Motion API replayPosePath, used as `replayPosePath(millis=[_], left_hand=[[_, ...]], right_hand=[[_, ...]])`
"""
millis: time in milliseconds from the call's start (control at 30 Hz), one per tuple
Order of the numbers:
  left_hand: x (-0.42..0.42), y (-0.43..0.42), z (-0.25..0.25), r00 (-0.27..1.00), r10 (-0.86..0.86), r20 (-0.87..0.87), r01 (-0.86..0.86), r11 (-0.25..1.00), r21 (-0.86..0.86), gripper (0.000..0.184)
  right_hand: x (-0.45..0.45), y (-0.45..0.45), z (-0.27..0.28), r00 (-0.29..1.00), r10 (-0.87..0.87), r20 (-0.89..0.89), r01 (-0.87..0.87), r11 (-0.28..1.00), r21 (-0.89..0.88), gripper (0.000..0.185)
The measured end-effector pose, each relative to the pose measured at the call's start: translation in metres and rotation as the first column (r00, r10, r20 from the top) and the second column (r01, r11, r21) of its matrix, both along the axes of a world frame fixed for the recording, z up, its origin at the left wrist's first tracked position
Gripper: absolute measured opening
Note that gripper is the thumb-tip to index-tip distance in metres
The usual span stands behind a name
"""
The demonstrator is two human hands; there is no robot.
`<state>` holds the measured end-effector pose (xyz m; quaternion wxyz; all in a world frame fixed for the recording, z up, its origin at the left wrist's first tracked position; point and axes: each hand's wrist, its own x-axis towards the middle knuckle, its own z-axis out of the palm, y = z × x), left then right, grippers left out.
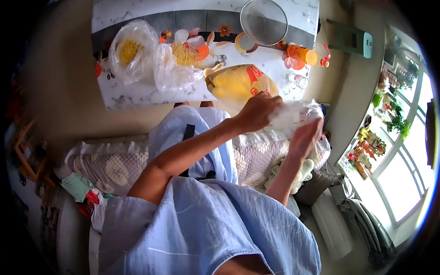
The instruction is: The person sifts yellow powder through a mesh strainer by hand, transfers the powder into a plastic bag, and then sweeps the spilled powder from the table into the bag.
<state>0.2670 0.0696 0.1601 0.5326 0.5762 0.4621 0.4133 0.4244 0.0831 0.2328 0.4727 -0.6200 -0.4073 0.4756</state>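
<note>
A plastic bag (238,82) with yellow contents and red print rests at the table's near edge. My left hand (260,110) is closed around its gathered neck. Clear plastic (291,113), blurred by motion, stretches from there to my right hand (306,134), whose fingers are closed on its far end. Left of the yellow bag lies a beige scoop or spoon (213,69), partly hidden. Further left are a crumpled clear bag (176,75) beside loose yellow grains (184,55), and an opened clear bag (149,36) with more yellow grains (129,51) inside.
A round mesh sieve (264,22) sits at the far side of the marbled table (130,94). An orange bottle (302,55) and a small clear jar (299,81) stand near its right edge. A green stool (362,42) is beyond; a quilted sofa (112,165) is beneath me.
</note>
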Motion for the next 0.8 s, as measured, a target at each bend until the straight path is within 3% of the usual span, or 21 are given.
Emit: replayPosePath(millis=[33,100,167,300,433,500,600,633,700,733,800], left_hand=[[0.002,-0.005,0.006,1.000,0.006,0.009,-0.006,1.000,-0.007,0.024],[0.005,-0.016,0.017,0.999,-0.039,0.024,0.037,0.997,0.060,0.026],[0.001,-0.018,0.034,0.999,0.006,0.048,-0.010,0.996,0.092,0.031],[0.008,-0.030,0.032,0.998,-0.054,0.039,0.048,0.989,0.143,0.030],[0.010,-0.033,0.026,0.995,-0.095,0.003,0.094,0.986,0.136,0.022],[0.016,-0.037,0.024,0.991,-0.136,0.017,0.132,0.983,0.126,0.016],[0.034,-0.045,0.009,0.980,-0.171,-0.105,0.189,0.962,0.199,0.011],[0.035,-0.044,0.010,0.965,-0.255,-0.060,0.258,0.965,0.051,0.010],[0.047,-0.045,0.011,0.994,-0.031,-0.108,0.055,0.973,0.226,0.011],[0.065,-0.051,-0.005,0.991,-0.014,-0.131,0.043,0.974,0.223,0.011],[0.091,-0.062,-0.038,0.930,-0.011,-0.366,0.112,0.961,0.255,0.010]], right_hand=[[0.017,0.000,-0.024,0.998,0.018,0.055,-0.013,0.997,-0.082,0.047],[0.048,-0.017,-0.068,0.980,-0.014,-0.198,-0.041,0.962,-0.272,0.053],[0.067,-0.042,-0.087,0.940,-0.088,-0.329,-0.051,0.919,-0.392,0.050],[0.085,-0.085,-0.073,0.848,-0.202,-0.490,-0.080,0.864,-0.496,0.044],[0.085,-0.108,-0.061,0.721,-0.284,-0.632,-0.224,0.767,-0.601,0.038],[0.074,-0.121,-0.068,0.632,-0.342,-0.696,-0.345,0.680,-0.647,0.035],[0.057,-0.123,-0.088,0.490,-0.431,-0.758,-0.490,0.583,-0.648,0.031],[0.053,-0.115,-0.098,0.436,-0.459,-0.774,-0.529,0.565,-0.633,0.030],[0.052,-0.098,-0.114,0.326,-0.527,-0.785,-0.583,0.541,-0.606,0.027],[0.054,-0.087,-0.121,0.282,-0.549,-0.787,-0.602,0.537,-0.590,0.026],[0.059,-0.059,-0.138,0.193,-0.590,-0.784,-0.643,0.528,-0.555,0.024]])
